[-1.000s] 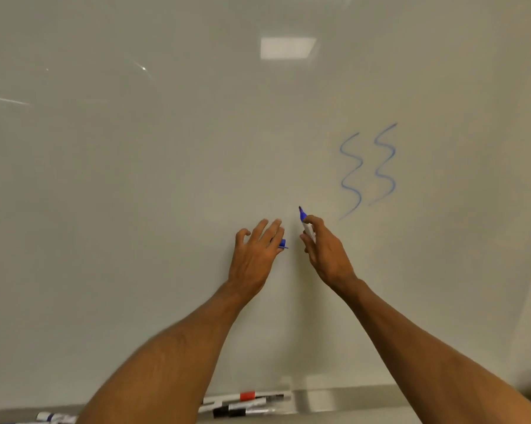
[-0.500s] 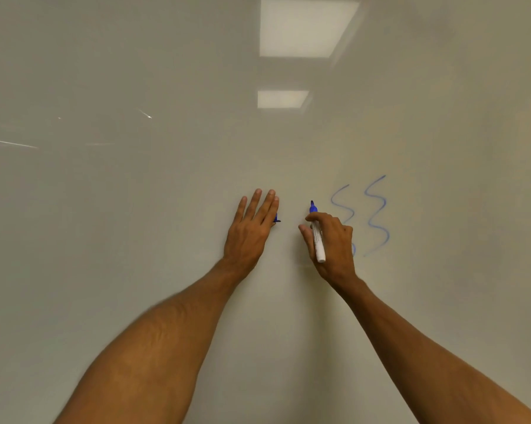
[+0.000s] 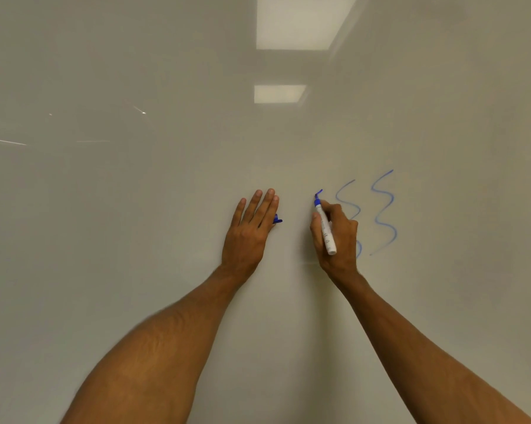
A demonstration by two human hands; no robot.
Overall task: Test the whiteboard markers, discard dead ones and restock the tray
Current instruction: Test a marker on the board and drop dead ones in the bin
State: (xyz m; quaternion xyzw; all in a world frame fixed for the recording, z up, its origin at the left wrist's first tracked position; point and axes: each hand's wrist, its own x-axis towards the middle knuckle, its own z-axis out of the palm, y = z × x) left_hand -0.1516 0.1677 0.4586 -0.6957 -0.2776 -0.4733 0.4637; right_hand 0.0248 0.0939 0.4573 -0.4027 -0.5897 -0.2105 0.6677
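Note:
A white-barrelled blue marker (image 3: 325, 228) is gripped in my right hand (image 3: 337, 237), its tip touching the whiteboard (image 3: 135, 240), where a short fresh blue stroke (image 3: 318, 193) begins. Two wavy blue lines (image 3: 380, 209) stand just to the right; my hand covers part of the nearer one. My left hand (image 3: 252, 228) lies against the board with its fingers straight, and the blue marker cap (image 3: 277, 219) peeks out under its right side, held by the thumb as far as I can tell.
The board fills the whole view. Reflections of ceiling light panels (image 3: 301, 22) show at the top. The tray and the other markers are out of frame.
The view has tilted upward, so the tray with its markers dropped out of sight. My right hand brought the marker tip to the board and started a new blue stroke left of the older lines.

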